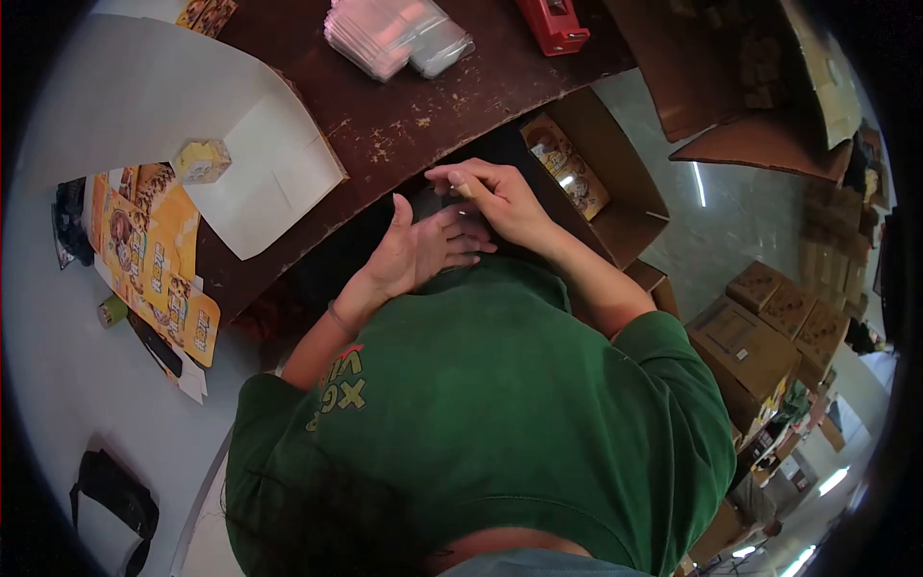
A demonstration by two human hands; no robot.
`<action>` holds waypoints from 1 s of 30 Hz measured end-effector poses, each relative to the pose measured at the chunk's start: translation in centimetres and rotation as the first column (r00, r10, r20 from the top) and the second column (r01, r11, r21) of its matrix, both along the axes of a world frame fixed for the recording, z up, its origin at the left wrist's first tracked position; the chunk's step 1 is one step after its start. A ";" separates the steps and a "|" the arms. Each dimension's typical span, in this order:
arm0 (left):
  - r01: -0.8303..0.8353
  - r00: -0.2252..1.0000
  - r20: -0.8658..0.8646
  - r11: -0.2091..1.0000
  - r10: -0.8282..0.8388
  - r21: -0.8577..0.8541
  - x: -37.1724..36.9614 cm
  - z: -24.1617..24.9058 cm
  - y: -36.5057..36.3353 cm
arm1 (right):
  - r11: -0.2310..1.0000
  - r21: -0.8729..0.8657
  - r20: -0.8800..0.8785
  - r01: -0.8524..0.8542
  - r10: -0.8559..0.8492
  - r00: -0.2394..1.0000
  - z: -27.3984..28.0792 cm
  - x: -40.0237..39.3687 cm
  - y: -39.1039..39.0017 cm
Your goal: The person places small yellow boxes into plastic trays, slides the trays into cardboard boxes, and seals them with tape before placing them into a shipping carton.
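Observation:
My left hand (pixel 409 255), with a thin band at its wrist, is held palm up in front of the green shirt (pixel 500 385). Its thumb stands out and its fingers are spread, slightly blurred. Just above and to the right, my right hand (pixel 510 204) has its thumb pressed against its fingers in a pinch. Whatever may be between those fingertips is too small to make out. Both hands are close together, below the edge of the dark red-brown table (pixel 404 120).
An open white box (pixel 279 144) holds a small yellow-and-white box (pixel 202 162). Printed yellow packaging (pixel 154 255) lies left. Clear plastic sleeves (pixel 385 38) and a red tool (pixel 555 24) are on the table. An open carton (pixel 625 207) stands right, with stacked cartons (pixel 740 346) beyond.

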State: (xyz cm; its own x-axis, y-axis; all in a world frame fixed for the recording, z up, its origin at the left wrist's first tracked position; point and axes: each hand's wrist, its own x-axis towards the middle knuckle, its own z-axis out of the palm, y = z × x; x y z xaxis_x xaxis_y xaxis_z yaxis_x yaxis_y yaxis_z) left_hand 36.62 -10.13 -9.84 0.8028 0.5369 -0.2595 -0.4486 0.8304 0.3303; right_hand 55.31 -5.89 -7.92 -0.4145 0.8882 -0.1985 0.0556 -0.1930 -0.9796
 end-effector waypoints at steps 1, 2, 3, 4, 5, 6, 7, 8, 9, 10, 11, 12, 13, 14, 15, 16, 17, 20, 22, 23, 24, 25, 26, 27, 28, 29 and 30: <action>-0.003 0.999 0.049 1.000 0.003 0.001 0.0 0.1 0.1 | 1.000 0.001 -0.006 -0.011 0.011 1.000 0.1 0.1 0.1; 0.006 0.998 -0.058 1.000 -0.005 0.014 0.1 0.4 0.1 | 1.000 0.003 -0.012 -0.020 0.020 1.000 0.2 0.2 0.3; 0.017 0.986 -0.165 0.999 -0.012 0.027 0.2 0.9 0.1 | 1.000 0.004 -0.019 -0.029 0.029 0.999 0.4 0.2 0.4; 0.028 0.962 -0.271 0.999 -0.016 0.042 0.3 1.1 0.2 | 0.998 0.040 -0.021 -0.049 0.050 0.999 0.6 0.2 0.2; -0.019 0.959 -0.282 1.000 0.018 -0.002 0.4 1.0 0.2 | 0.994 0.077 -0.022 -0.071 0.073 0.997 0.8 0.0 0.0; -0.068 0.954 -0.294 0.997 0.052 -0.046 0.4 0.8 0.2 | 0.989 0.113 -0.022 -0.094 0.097 0.995 0.9 -0.2 -0.1; -0.121 0.948 -0.308 0.989 0.087 -0.091 0.4 0.6 0.1 | 0.963 0.249 0.020 -0.105 0.103 0.994 0.2 -0.5 -0.4; -0.176 0.933 -0.333 0.980 0.138 -0.088 0.3 0.4 -0.1 | 0.957 0.254 0.084 -0.138 0.120 0.989 0.5 -0.5 -0.8; -0.233 0.914 -0.359 0.969 0.188 -0.085 0.2 0.1 -0.3 | 0.951 0.257 0.147 -0.172 0.138 0.979 1.1 -0.7 -1.4; -0.289 0.892 -0.384 0.954 0.238 -0.081 0.2 -0.1 -0.6 | 0.939 0.304 0.163 -0.160 0.114 0.980 1.3 -1.0 -1.9; -0.298 0.901 -0.353 0.951 0.251 -0.087 0.2 -0.2 -0.8 | 0.944 0.306 0.165 -0.121 0.072 0.984 1.1 -1.2 -2.0; -0.306 0.910 -0.322 0.948 0.262 -0.093 0.2 -0.3 -0.9 | 0.948 0.308 0.167 -0.080 0.029 0.986 0.8 -1.4 -2.2; -0.311 0.918 -0.290 0.945 0.272 -0.098 0.3 -0.4 -1.1 | 0.950 0.311 0.169 -0.038 -0.016 0.985 0.7 -1.5 -2.3; -0.316 0.925 -0.256 0.943 0.282 -0.102 0.3 -0.5 -1.1 | 0.965 0.258 0.155 -0.040 0.000 0.988 0.9 -1.2 -2.0; -0.262 0.956 -0.136 0.965 0.259 -0.008 -0.1 -1.0 -1.3 | 0.959 0.276 0.168 -0.058 0.011 0.986 1.0 -0.9 -1.9; -0.263 0.953 -0.136 0.962 0.271 0.075 -0.2 -1.5 -1.7 | 0.953 0.295 0.180 -0.074 0.021 0.983 1.0 -0.7 -1.8; -0.258 0.950 -0.137 0.953 0.280 0.159 -0.3 -1.9 -2.2 | 0.945 0.315 0.191 -0.088 0.027 0.981 0.9 -0.6 -1.8; -0.173 0.933 -0.228 0.902 0.279 0.396 -0.3 -1.9 -1.7 | 0.953 0.296 0.180 -0.058 0.004 0.984 0.9 -0.7 -1.9; -0.163 0.907 -0.278 0.871 0.317 0.464 0.0 -2.0 -1.1 | 0.914 0.394 0.238 -0.097 0.001 0.971 0.8 -0.5 -1.9; -0.195 0.892 -0.285 0.867 0.351 0.460 0.2 -2.1 -0.8 | 0.889 0.443 0.265 -0.117 -0.005 0.964 0.8 -0.4 -1.8; -0.226 0.876 -0.293 0.862 0.383 0.453 0.3 -2.1 -0.7 | 0.869 0.475 0.281 -0.140 0.001 0.960 1.0 -0.2 -1.7; -0.232 0.879 -0.281 0.860 0.386 0.454 0.4 -2.1 -0.5 | 0.847 0.506 0.299 -0.164 0.006 0.954 1.2 0.1 -1.4; -0.239 0.880 -0.271 0.858 0.389 0.454 0.4 -2.0 -0.5 | 0.823 0.535 0.316 -0.189 0.013 0.949 1.3 0.4 -1.2; -0.246 0.882 -0.262 0.857 0.392 0.453 0.4 -1.8 -0.5 | 0.806 0.554 0.327 -0.208 0.019 0.945 1.3 0.7 -1.0; -0.246 0.873 -0.274 0.851 0.403 0.464 0.4 -1.5 -0.4 | 0.789 0.571 0.337 -0.225 0.024 0.941 1.3 0.9 -0.8; -0.247 0.864 -0.286 0.845 0.413 0.474 0.4 -1.1 -0.4 | 0.772 0.587 0.348 -0.244 0.031 0.937 1.3 1.1 -0.7; -0.249 0.855 -0.298 0.839 0.425 0.484 0.5 -0.8 -0.3 | 0.773 0.586 0.339 -0.242 0.037 0.940 1.3 1.1 -0.7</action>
State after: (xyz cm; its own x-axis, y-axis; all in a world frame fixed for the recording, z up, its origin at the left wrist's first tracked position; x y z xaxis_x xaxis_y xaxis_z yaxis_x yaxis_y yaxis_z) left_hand 37.10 -10.48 -10.69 0.4341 0.8800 -0.1929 -0.4399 0.3940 0.8070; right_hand 56.36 -6.64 -6.62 -0.5570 0.7967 0.2343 0.3344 0.4734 -0.8149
